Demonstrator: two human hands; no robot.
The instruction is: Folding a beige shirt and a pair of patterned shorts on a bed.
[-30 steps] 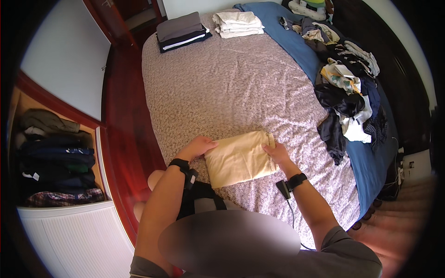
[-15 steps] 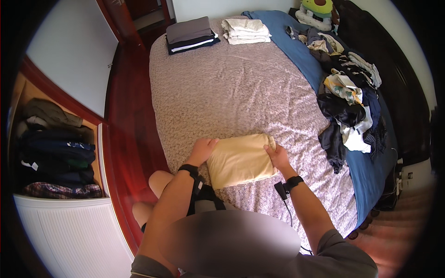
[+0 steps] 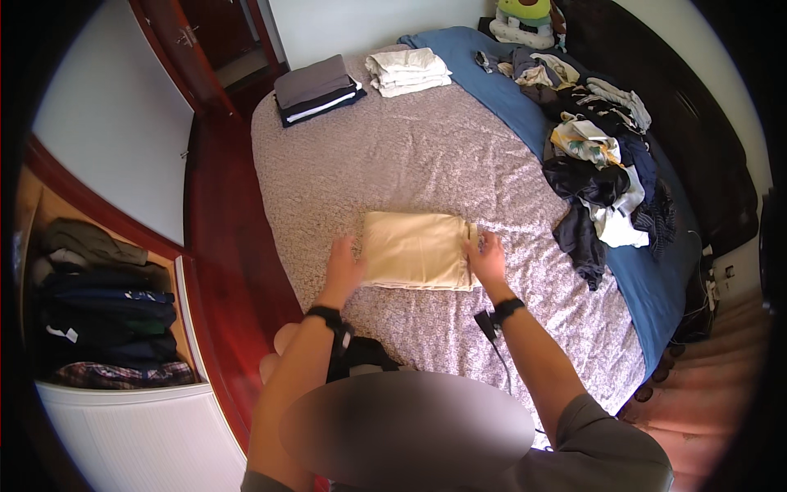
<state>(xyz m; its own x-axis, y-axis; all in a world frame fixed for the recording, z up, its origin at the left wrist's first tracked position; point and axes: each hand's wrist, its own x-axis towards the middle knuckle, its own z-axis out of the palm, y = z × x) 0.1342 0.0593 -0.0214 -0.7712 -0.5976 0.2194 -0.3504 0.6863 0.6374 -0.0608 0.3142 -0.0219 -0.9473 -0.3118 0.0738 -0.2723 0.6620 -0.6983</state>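
Turned straighter now, the folded tan garment (image 3: 414, 250) lies mid-frame on the patterned bedspread (image 3: 352, 168). The left hand (image 3: 341, 266) is loosely spread beside it; the right hand (image 3: 488, 258) touches its right edge, pinch unclear. Neatening, it seems; next calls for even sides.

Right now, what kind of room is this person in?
Probably a bedroom: there's a wide bed, a dark headboard along its right side, and an open closet with clothes inside at the left.
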